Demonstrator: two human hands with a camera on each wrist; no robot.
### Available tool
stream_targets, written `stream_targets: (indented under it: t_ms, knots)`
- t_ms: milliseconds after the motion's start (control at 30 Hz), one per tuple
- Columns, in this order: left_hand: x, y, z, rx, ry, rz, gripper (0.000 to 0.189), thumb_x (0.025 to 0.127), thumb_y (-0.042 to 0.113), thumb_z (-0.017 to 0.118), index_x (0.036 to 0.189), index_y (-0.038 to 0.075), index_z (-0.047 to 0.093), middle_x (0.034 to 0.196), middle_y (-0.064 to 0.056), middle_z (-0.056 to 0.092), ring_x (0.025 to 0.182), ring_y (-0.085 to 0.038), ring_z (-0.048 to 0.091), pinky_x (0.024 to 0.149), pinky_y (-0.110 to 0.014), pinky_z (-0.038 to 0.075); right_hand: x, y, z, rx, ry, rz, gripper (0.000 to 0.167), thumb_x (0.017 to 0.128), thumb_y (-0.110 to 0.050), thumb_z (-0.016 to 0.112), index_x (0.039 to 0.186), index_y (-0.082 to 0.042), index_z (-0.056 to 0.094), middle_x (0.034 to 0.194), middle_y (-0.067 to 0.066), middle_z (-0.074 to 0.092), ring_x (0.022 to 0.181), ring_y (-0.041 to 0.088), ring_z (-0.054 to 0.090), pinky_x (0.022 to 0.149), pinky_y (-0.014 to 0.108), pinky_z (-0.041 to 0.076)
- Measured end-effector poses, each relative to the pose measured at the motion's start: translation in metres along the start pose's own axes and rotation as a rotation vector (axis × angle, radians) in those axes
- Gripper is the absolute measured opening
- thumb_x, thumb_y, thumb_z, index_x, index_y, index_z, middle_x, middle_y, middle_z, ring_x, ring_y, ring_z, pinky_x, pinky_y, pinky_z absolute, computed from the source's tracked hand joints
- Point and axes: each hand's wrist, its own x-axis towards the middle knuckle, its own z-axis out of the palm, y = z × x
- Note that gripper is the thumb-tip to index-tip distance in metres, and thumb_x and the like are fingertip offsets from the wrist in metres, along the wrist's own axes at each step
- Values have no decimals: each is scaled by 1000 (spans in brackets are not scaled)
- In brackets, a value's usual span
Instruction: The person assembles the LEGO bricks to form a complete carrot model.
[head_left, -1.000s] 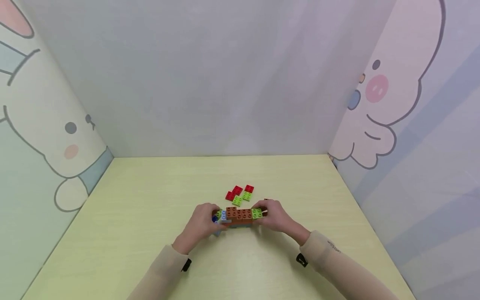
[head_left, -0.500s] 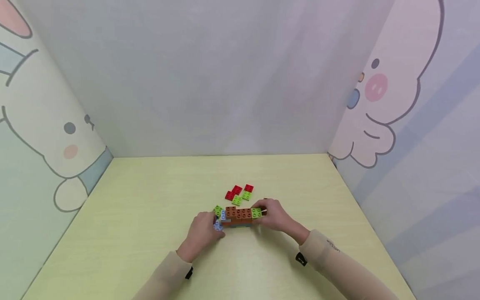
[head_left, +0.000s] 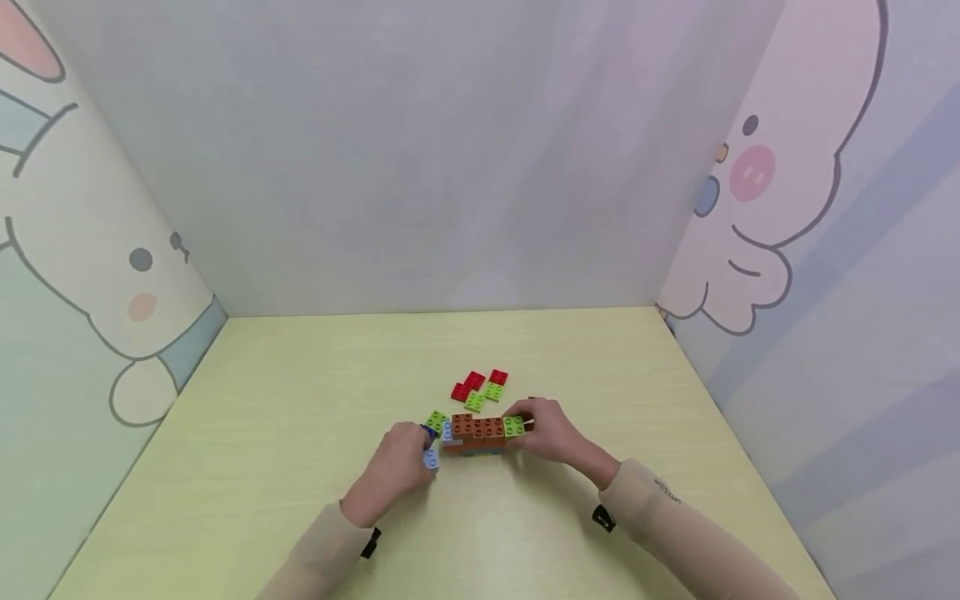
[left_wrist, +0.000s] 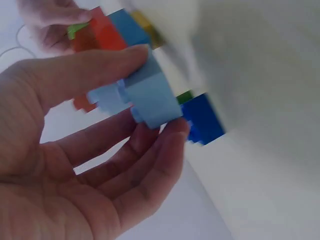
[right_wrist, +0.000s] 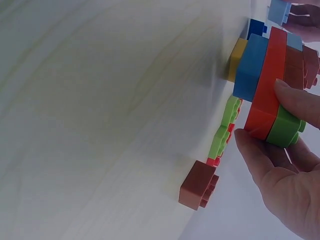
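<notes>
My left hand (head_left: pixel 397 461) pinches a light blue brick (left_wrist: pixel 152 95) between thumb and fingertips, just left of a built stack of bricks (head_left: pixel 480 429). The stack has brown bricks, a small light blue one and a lime green one on top of a long red brick (right_wrist: pixel 267 85). Under the red brick are a blue brick (right_wrist: pixel 251 67) and a yellow brick (right_wrist: pixel 236 60). My right hand (head_left: pixel 551 433) grips the stack's right end, thumb on the red brick's side beside the green brick (right_wrist: pixel 284 125). A dark blue brick (left_wrist: pixel 202 117) stands by my left fingertips.
Behind the stack lie several flat red bricks (head_left: pixel 474 381) and lime green bricks (head_left: pixel 474 402). Another lime green brick (head_left: pixel 436 420) lies near my left hand. A loose brown brick (right_wrist: pixel 197 184) stands beyond my right hand. Printed walls enclose the pale tabletop (head_left: pixel 315 367).
My left hand has come away from the stack's left end, reached down at the loose bricks there and taken hold of the light blue brick. The right hand stays on the stack.
</notes>
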Motion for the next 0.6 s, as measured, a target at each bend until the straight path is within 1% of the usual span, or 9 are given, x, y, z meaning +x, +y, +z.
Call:
stream_targets:
  t_ms: [67,167,267,367,433,500,600]
  knots:
    - [-1,3,-10,-14,-4,-1,24,62,1,82,81,0,67,79,-4,58,72,-17,51,59,-29,47,0,0,0,-1,1,-1,29,73,-9,83,99,-11,71,97,-1,62,89,15,60,73,30,51]
    - [0,6,-25,-24,22,-1,21,64,-3,78,82,0,68,78,-4,59,70,-18,52,58,-30,47,0,0,0,-2,3,-6,29,72,-8,83,99,-10,70,97,0,62,89,16,60,73,31,51]
    - [3,10,-36,-22,68,1,19,67,-2,77,84,1,67,77,-4,59,69,-18,53,58,-31,47,0,1,0,-8,4,-4,29,72,-9,83,99,-10,70,97,0,62,89,16,60,73,31,51]
    - [6,16,-42,-25,128,21,21,70,2,77,89,2,69,80,-4,61,72,-18,54,62,-32,49,0,1,0,-14,6,0,29,72,-9,83,98,-11,70,97,-1,61,90,15,59,73,31,51]
    - [9,23,-44,-45,170,48,22,72,5,77,93,1,69,84,-5,63,73,-18,55,63,-32,50,0,1,0,-16,7,0,29,73,-9,83,98,-11,70,98,0,62,90,15,59,73,31,51]
    - [11,30,-44,-73,201,89,24,75,8,76,97,1,70,89,-6,65,76,-18,56,64,-32,51,-1,1,0,-16,7,-1,29,73,-9,83,99,-11,70,98,0,62,90,16,60,74,31,51]
    - [17,39,-41,-117,215,181,27,77,11,77,101,1,70,94,-6,66,79,-17,58,65,-29,51,-1,0,0,-18,7,-7,30,73,-10,83,99,-11,70,98,0,62,90,16,60,74,32,51]
